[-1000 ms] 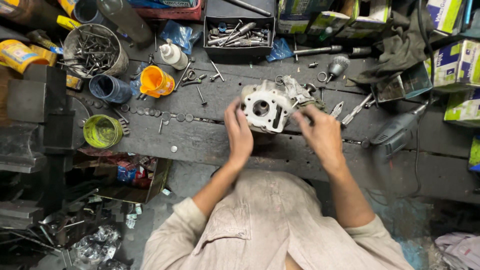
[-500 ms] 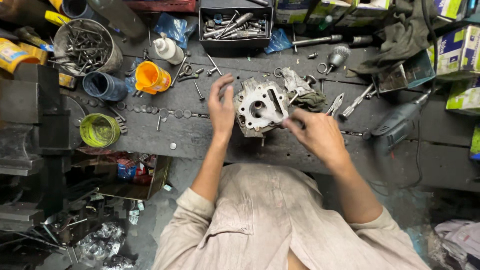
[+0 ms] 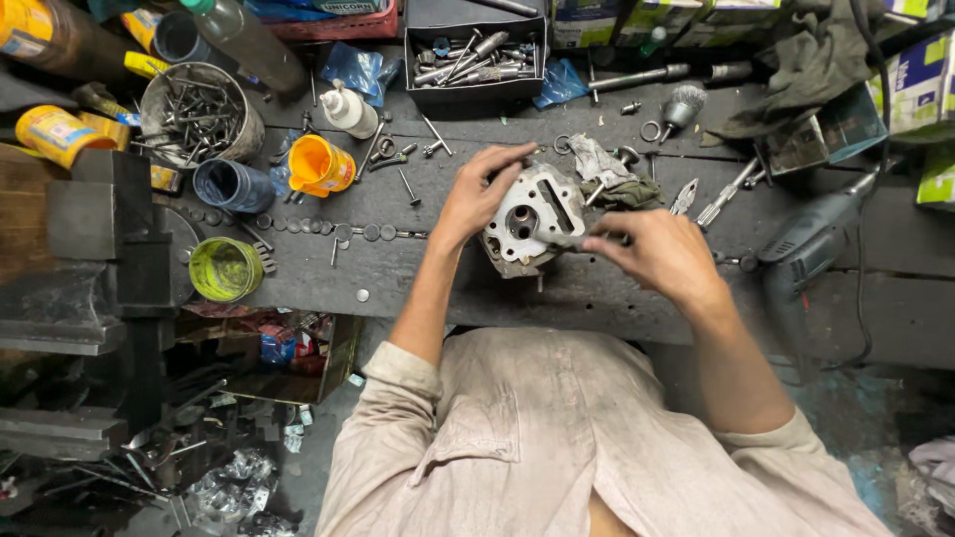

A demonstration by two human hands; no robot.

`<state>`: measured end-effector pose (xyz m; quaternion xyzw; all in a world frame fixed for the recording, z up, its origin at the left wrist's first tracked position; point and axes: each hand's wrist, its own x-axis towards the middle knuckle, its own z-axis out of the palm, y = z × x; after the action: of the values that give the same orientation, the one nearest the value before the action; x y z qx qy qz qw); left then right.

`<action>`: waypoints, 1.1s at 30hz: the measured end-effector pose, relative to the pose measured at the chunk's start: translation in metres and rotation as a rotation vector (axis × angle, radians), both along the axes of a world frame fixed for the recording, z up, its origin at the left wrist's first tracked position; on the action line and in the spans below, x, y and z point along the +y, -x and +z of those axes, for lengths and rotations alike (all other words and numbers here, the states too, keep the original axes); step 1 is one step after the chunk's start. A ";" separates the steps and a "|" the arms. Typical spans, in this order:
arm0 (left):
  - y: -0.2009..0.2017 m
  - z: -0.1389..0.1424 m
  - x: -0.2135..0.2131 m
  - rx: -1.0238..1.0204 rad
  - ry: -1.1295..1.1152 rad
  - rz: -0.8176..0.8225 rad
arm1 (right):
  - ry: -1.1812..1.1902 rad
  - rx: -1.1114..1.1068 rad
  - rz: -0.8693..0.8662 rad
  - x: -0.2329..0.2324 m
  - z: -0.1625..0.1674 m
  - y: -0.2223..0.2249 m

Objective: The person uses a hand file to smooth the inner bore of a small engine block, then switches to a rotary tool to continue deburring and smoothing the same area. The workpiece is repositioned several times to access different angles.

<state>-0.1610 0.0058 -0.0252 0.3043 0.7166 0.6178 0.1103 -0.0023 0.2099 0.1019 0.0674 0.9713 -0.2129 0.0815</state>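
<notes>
A grey cast-metal engine part with a round bore in its face (image 3: 529,219) is sitting tilted on the dark, scuffed wooden counter (image 3: 637,288), near its front edge and roughly at its middle. The left hand (image 3: 476,195) is wrapping over the part's upper left corner, its grip clenched on the casting, fingers reaching along the top edge. The right hand (image 3: 665,255) is lying just beside the part on its right, its grip pinching a thin dark metal tool (image 3: 580,239) whose tip is touching the part's face near the bore.

Behind the part, a crumpled grey-green rag (image 3: 619,189) is lying against it. To the left, an orange plastic cup (image 3: 318,164), a dark blue cylindrical can (image 3: 231,185) and a lime-green round tub (image 3: 225,268) are standing apart from one another. A round metal tin full of nails (image 3: 189,111) is standing farther back. A black rectangular tray of bolts and bits (image 3: 476,55) is sitting at the back. A blue-grey electric drill (image 3: 808,249) is lying to the right, well apart from the hands.
</notes>
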 end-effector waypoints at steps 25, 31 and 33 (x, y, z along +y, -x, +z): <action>0.023 0.023 0.017 -0.201 0.244 -0.249 | 0.135 0.089 -0.414 0.001 -0.052 -0.044; -0.010 -0.001 0.010 -0.176 0.101 0.114 | 0.189 0.177 -0.402 0.005 -0.042 -0.043; -0.048 -0.007 0.013 -0.145 0.014 0.523 | 0.225 0.128 -0.380 0.005 -0.041 -0.042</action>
<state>-0.1131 0.0185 -0.0323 0.0632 0.7654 0.6404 0.0001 0.0400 0.2151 0.0611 0.2261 0.9145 -0.3352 -0.0148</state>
